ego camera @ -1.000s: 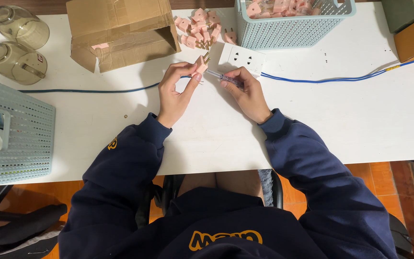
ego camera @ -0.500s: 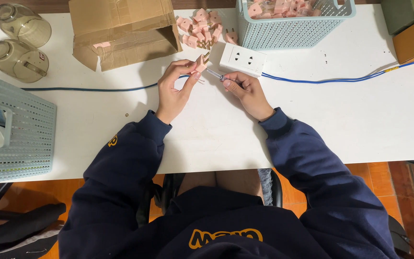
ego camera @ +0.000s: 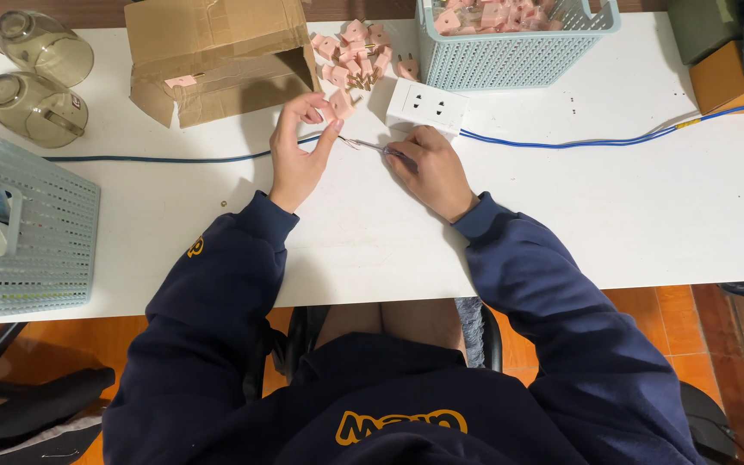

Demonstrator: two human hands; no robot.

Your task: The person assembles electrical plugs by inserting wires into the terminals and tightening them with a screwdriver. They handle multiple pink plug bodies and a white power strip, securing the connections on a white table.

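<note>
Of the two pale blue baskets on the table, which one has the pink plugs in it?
The basket at the far edge, just behind the white socket block, is full of pink plugs. The other basket, at the table's left edge, shows none.

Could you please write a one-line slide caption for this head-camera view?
Left hand holds a pink plug piece while right hand points a thin tool at it.

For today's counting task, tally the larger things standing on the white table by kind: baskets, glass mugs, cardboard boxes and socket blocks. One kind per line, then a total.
Mesh baskets: 2, one at the left edge, one at the top
Glass mugs: 2
Cardboard boxes: 1
White socket blocks: 1
Total: 6
</note>
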